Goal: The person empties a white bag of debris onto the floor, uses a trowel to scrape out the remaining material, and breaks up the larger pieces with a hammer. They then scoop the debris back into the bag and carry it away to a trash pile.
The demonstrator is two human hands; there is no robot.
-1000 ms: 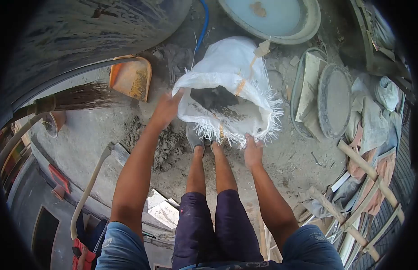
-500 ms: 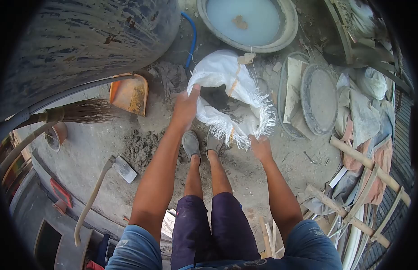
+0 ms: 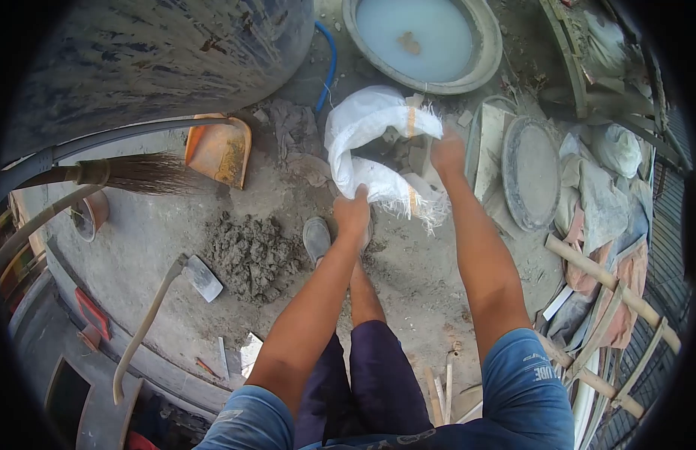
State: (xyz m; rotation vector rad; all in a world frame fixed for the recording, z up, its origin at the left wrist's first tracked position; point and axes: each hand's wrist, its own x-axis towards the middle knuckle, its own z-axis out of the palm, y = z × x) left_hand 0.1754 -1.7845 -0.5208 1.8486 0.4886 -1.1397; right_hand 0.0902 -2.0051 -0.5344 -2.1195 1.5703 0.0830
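A white woven sack (image 3: 367, 112) stands with its mouth gaping upward, its rim partly rolled outward and frayed at the lower right. My left hand (image 3: 352, 214) grips the near edge of the rim, fingers closed on the fabric. On the far right side of the mouth, my right hand (image 3: 448, 152) is closed on the rim too. An orange stripe runs down the cloth. The inside of the sack looks grey and shadowed; I cannot make out what it contains.
A round basin (image 3: 479, 71) of cloudy water stands beyond the sack. Wet mortar (image 3: 254, 255) lies heaped left of my feet, near a hoe (image 3: 202, 279). An orange dustpan (image 3: 220, 154), a broom (image 3: 142, 172) and a large drum (image 3: 168, 60) are farther left. Bamboo poles (image 3: 618, 289) lie right.
My left hand has moved from the left side of the rim to its near edge. My right hand has shifted up to the far right side, and more of the rim is rolled outward.
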